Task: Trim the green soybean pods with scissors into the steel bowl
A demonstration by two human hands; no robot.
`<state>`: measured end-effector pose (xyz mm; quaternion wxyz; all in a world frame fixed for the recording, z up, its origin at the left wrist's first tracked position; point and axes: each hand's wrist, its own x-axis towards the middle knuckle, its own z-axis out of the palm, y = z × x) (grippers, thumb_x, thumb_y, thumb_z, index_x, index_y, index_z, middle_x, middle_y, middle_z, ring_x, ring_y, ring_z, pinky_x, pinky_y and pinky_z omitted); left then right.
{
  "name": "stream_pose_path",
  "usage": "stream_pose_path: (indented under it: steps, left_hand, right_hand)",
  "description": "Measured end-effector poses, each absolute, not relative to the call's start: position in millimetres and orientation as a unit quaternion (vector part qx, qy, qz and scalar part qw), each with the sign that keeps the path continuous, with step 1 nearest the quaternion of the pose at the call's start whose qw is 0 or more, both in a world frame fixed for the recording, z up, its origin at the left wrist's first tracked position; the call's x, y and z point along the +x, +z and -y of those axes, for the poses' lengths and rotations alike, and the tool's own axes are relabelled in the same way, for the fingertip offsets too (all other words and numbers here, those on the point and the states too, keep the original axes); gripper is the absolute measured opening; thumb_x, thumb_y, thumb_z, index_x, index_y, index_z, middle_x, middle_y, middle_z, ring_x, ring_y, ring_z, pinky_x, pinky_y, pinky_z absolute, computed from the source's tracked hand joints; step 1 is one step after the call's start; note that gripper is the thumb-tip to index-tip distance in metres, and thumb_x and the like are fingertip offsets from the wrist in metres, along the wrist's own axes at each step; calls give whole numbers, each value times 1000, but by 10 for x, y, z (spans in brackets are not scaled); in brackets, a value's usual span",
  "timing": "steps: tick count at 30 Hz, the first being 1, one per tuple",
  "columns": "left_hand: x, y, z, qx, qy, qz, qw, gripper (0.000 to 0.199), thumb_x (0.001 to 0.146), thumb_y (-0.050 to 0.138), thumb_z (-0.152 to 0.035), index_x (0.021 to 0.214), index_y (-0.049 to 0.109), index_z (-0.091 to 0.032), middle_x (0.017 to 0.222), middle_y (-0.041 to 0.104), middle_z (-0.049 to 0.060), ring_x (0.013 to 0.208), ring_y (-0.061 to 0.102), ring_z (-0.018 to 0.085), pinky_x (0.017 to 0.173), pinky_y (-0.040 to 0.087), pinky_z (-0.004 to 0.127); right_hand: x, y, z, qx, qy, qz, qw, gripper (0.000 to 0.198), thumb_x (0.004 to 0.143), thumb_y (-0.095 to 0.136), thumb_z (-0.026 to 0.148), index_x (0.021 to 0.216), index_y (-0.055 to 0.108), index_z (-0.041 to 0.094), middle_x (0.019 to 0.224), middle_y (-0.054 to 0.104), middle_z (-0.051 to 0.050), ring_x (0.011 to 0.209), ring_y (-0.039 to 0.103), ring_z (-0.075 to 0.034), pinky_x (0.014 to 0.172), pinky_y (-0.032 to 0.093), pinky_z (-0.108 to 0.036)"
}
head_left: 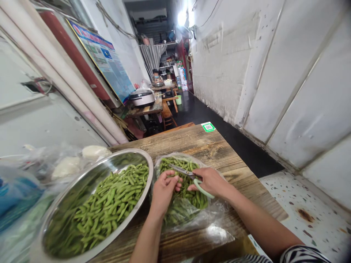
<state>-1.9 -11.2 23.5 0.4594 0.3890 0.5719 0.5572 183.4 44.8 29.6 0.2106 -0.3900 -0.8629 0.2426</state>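
Pinching a pod [175, 179] in your left hand [163, 190], right hand [211, 181] gripping the scissors [192, 177] over the bag [192, 212], snip just its tip, fingers well back.

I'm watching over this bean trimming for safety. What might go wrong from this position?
1. The scissors in the right hand point toward the left hand, which pinches a pod close to the blades; a nicked finger seems possible.
2. The steel bowl of pods appears to overhang the wooden table at its near edge, so a bump might tip it.
3. The plastic bag lies loose under both hands and may slide.
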Motion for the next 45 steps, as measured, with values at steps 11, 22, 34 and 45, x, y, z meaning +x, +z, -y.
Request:
stream_pose_path:
  steps: [11, 22, 34, 45]
  left_hand:
    - [37, 376, 122, 237, 689, -465, 502, 27, 66, 72, -33, 77, 54, -15, 66, 58, -2, 54, 51, 6, 48, 38, 17]
    - [160, 448, 162, 198, 724, -418, 511, 19, 64, 72, -21, 69, 55, -14, 62, 51, -4, 53, 46, 5, 45, 36, 15]
    - [165, 467, 231, 192, 699, -440, 530, 27, 60, 78, -26, 73, 58, -13, 67, 57, -2, 53, 45, 3, 44, 34, 13]
    - [50, 283, 292, 208, 686, -524, 459, 26, 60, 72, -27, 78, 59, -13, 72, 66, 3, 57, 58, 10, 49, 38, 19]
  right_hand:
    - [1794, 323, -394, -380, 321, 843, 208, 59, 60, 69, 63, 98, 60, 19, 73, 57, 1, 61, 47, -13, 54, 33, -22]
    - [1718, 260, -287, -348, 256, 866, 252, 66, 63, 69, 60, 110, 57, 16, 89, 60, -7, 73, 52, -18, 66, 40, -27]
    - [1720, 307, -267, -334, 292, 850, 285, 46, 68, 66, 57, 89, 63, 16, 67, 52, 1, 60, 44, -12, 54, 33, -21]
    - [1769, 282, -379, -411, 281, 836, 232, 42, 69, 63, 60, 77, 63, 19, 59, 54, 2, 55, 45, -12, 52, 28, -20]
